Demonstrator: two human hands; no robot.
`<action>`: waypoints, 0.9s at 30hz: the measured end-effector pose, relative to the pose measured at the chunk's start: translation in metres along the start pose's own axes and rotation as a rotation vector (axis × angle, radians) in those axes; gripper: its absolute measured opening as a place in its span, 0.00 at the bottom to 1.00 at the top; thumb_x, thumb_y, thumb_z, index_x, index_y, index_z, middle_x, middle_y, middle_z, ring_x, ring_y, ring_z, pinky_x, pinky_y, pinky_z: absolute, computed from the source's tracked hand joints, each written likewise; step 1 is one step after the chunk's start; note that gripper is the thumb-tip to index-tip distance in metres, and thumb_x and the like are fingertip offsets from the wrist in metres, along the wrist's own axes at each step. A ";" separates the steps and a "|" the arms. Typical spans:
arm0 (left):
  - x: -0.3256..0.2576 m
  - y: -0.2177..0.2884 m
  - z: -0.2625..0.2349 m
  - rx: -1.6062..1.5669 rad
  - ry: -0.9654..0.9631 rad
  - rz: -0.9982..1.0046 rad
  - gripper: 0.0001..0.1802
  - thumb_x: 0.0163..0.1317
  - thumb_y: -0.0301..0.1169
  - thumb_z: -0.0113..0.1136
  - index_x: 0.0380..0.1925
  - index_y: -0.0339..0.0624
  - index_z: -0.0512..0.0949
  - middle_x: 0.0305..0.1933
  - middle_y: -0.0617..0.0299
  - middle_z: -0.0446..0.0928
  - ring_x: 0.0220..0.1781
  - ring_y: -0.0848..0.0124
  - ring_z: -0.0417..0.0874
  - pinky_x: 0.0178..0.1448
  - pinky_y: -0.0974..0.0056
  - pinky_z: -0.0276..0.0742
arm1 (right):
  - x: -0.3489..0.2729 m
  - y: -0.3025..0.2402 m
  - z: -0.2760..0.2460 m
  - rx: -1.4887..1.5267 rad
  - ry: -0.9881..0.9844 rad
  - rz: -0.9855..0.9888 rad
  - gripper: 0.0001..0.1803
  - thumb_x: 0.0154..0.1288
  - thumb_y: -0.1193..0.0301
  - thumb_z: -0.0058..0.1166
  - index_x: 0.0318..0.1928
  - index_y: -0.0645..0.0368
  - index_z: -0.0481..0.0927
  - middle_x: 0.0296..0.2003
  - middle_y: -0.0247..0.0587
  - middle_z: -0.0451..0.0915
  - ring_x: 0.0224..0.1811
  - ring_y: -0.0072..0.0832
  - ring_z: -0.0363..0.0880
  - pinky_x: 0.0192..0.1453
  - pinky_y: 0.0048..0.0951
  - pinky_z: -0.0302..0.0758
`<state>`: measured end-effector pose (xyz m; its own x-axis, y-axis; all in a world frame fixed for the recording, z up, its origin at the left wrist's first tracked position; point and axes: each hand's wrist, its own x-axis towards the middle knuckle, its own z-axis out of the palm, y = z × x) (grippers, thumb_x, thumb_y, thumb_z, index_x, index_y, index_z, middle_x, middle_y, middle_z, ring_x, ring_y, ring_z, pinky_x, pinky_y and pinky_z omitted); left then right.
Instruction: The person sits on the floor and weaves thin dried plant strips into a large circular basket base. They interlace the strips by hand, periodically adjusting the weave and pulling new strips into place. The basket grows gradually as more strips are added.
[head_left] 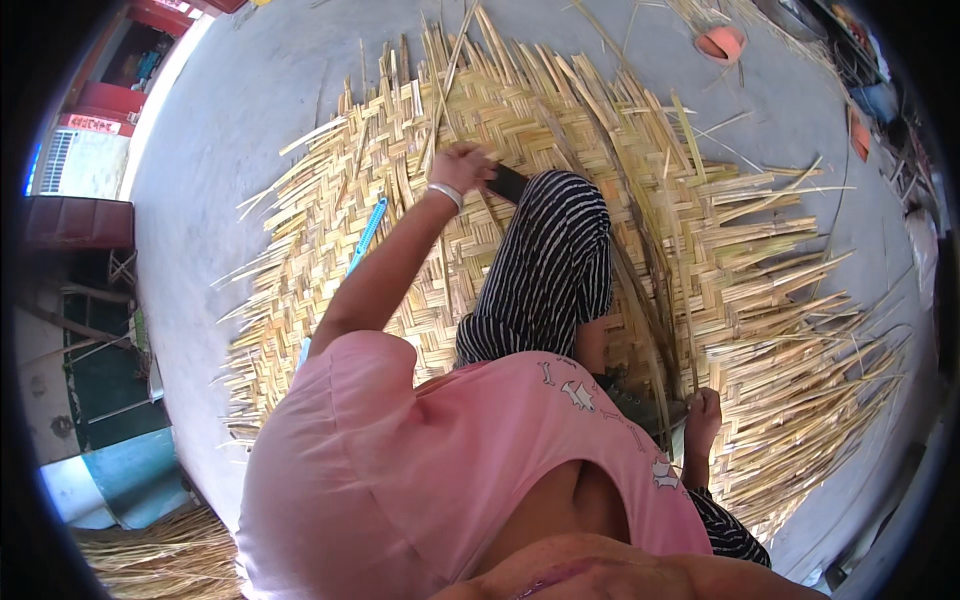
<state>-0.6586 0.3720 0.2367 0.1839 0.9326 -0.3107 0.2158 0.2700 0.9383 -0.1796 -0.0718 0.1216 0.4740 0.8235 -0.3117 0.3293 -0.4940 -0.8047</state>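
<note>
A large herringbone-woven mat [390, 290] of pale yellow-green split strips spreads under me, with loose strip ends fringing its edge. My left hand [462, 168], a white bangle at its wrist, is over the far part of the mat with bent fingers. Its fingertips meet the end of a dark flat piece [508, 184], partly hidden behind my striped knee. What the fingers hold cannot be made out. Low on the right, beside my dark shoe [640, 408], my right hand [703, 412] is closed next to long strips [640, 270]; its contents are hidden.
A blue-handled tool [370, 232] lies on the mat by my left forearm. Orange-red pieces [721, 44] rest on the grey floor [200, 200] at the far right. Dark red seating [78, 222] stands at the left, and a straw bundle [150, 555] lies lower left.
</note>
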 end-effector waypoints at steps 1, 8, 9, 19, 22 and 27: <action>0.008 -0.005 -0.011 0.355 0.362 -0.040 0.25 0.66 0.44 0.63 0.57 0.41 0.80 0.45 0.48 0.88 0.43 0.52 0.90 0.47 0.50 0.87 | 0.000 0.004 -0.001 0.039 -0.014 0.029 0.10 0.73 0.72 0.52 0.48 0.66 0.80 0.36 0.45 0.82 0.40 0.36 0.81 0.49 0.36 0.78; 0.026 -0.023 -0.046 1.378 0.624 -0.237 0.34 0.63 0.49 0.63 0.65 0.43 0.74 0.68 0.51 0.75 0.68 0.49 0.76 0.69 0.51 0.76 | -0.009 -0.003 -0.013 -0.031 -0.012 0.059 0.09 0.76 0.72 0.51 0.48 0.66 0.79 0.39 0.45 0.81 0.42 0.30 0.79 0.51 0.32 0.77; 0.031 -0.030 -0.055 1.367 0.625 -0.245 0.33 0.63 0.48 0.63 0.65 0.43 0.74 0.68 0.50 0.76 0.68 0.48 0.77 0.69 0.51 0.76 | -0.009 -0.002 -0.015 0.000 -0.011 0.041 0.10 0.76 0.72 0.51 0.48 0.66 0.79 0.39 0.45 0.81 0.42 0.30 0.79 0.51 0.32 0.77; 0.040 -0.036 -0.111 0.649 0.562 -0.138 0.24 0.64 0.45 0.67 0.52 0.39 0.85 0.44 0.47 0.88 0.46 0.56 0.90 0.51 0.57 0.85 | -0.015 0.010 -0.018 0.036 0.006 0.000 0.11 0.74 0.73 0.48 0.49 0.66 0.79 0.40 0.42 0.81 0.41 0.28 0.78 0.48 0.30 0.77; 0.025 -0.039 -0.118 0.070 0.524 -0.117 0.21 0.69 0.33 0.66 0.53 0.26 0.79 0.39 0.48 0.86 0.34 0.63 0.90 0.34 0.67 0.85 | -0.017 0.004 -0.019 0.098 -0.003 0.079 0.11 0.73 0.74 0.49 0.49 0.66 0.79 0.40 0.39 0.80 0.40 0.25 0.78 0.45 0.28 0.77; 0.007 -0.030 -0.122 -0.103 0.557 -0.108 0.14 0.69 0.30 0.64 0.46 0.28 0.82 0.38 0.50 0.87 0.32 0.66 0.88 0.28 0.67 0.85 | -0.019 -0.002 -0.021 0.107 -0.004 0.109 0.10 0.75 0.73 0.49 0.49 0.66 0.79 0.38 0.39 0.80 0.39 0.25 0.78 0.45 0.28 0.77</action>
<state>-0.7813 0.3994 0.2251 -0.3728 0.8764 -0.3047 0.1058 0.3664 0.9244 -0.1723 -0.0922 0.1392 0.4992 0.7676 -0.4019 0.1873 -0.5484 -0.8149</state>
